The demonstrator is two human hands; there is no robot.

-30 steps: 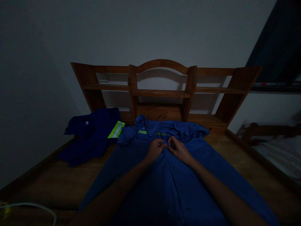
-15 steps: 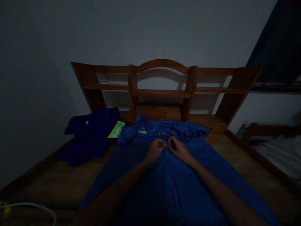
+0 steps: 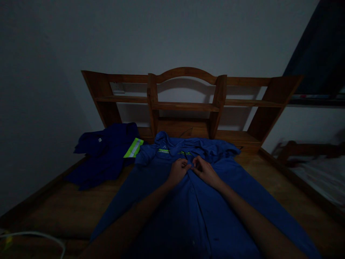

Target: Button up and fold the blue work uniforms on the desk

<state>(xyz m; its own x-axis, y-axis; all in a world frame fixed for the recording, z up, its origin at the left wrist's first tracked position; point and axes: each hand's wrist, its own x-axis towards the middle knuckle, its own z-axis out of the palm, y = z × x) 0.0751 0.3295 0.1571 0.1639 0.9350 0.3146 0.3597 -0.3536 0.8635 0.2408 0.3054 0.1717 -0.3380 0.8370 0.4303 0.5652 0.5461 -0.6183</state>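
A blue work garment [image 3: 167,205] with thin yellow-green and silver strips lies spread out in front of me, its upper part bunched at the far end. At its front opening, my left hand [image 3: 179,170] pinches the cloth. Just to the right, my right hand [image 3: 205,171] pinches the same edge, with the fingertips of both hands almost touching. Whatever small piece sits between the fingers is too dark to make out. Below the hands, the front seam runs down toward me with a slight gap in it.
A darker blue garment [image 3: 107,151] with a bright yellow-green and silver band lies crumpled on the left. Behind stands a wooden shelf headboard [image 3: 185,106] against the wall. The wooden surface [image 3: 54,212] has raised edges, and a white cable [image 3: 35,233] curves at lower left.
Both hands stay in the same place on the garment's front opening. Only a tiny shift of the view shows.
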